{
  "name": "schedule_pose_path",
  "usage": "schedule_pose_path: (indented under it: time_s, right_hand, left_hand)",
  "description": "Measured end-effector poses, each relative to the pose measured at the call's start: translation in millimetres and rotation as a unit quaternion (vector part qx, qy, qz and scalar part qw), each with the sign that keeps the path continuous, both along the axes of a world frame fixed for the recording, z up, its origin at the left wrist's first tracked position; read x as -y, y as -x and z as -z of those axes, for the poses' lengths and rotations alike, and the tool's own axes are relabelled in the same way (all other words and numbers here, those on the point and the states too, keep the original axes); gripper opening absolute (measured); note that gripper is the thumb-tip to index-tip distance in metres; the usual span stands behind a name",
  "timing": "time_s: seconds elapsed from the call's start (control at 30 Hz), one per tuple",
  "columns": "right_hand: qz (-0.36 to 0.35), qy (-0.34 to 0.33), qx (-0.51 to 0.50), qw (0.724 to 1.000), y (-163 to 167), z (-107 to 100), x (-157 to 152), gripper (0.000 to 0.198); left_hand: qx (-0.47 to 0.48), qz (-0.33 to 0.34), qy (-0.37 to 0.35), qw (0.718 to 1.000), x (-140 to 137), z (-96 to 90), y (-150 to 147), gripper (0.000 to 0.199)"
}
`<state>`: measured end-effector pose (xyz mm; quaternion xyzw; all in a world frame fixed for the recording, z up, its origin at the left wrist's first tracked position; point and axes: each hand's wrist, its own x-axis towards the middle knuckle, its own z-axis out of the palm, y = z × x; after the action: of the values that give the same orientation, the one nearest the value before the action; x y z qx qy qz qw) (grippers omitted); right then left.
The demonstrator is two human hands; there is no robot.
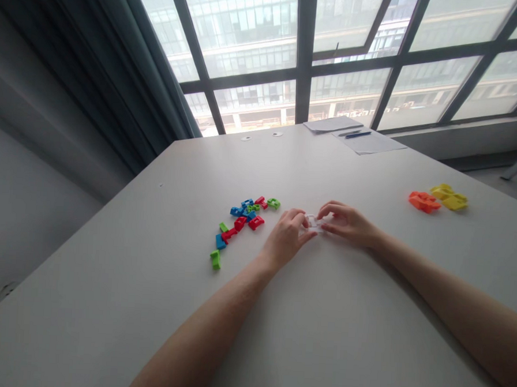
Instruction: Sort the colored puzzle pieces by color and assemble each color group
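Between my two hands, low over the table, are small white plastic pieces (312,221), partly covered by my fingers. My left hand (286,232) pinches their left side between thumb and fingers. From the right, the thumb and fingertips of my right hand (347,224) close on the other side. I cannot tell whether the white part is one piece or several joined. Left of my left hand lies a loose spread of red pieces (240,223), blue pieces (237,212) and green pieces (215,259) of similar small size.
On the right of the white table (149,303) sit a cluster of orange pieces (423,201) and one of yellow pieces (449,196). Paper sheets (376,143) with pens (357,134) lie at the far edge. Windows and a dark curtain (118,65) stand behind.
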<state>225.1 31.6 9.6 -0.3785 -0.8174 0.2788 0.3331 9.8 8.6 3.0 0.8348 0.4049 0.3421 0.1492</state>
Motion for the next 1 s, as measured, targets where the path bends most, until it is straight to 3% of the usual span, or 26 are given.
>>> schedule_pose_path:
  time_s: [0.2, 0.37, 1.0]
  right_hand:
    - [-0.008, 0.006, 0.019, 1.000, 0.2, -2.3, 1.4, 0.031]
    - [-0.026, 0.005, 0.024, 0.999, -0.3, -2.9, 1.6, 0.041]
    - [-0.020, -0.047, 0.039, 0.998, 3.1, 0.3, 3.9, 0.031]
  left_hand:
    - [-0.004, -0.015, 0.008, 1.000, 1.9, -1.8, -0.9, 0.016]
    - [-0.014, -0.027, 0.026, 0.999, 2.6, -3.1, -1.8, 0.040]
    - [-0.022, -0.024, 0.057, 0.998, 0.7, -3.4, -0.8, 0.031]
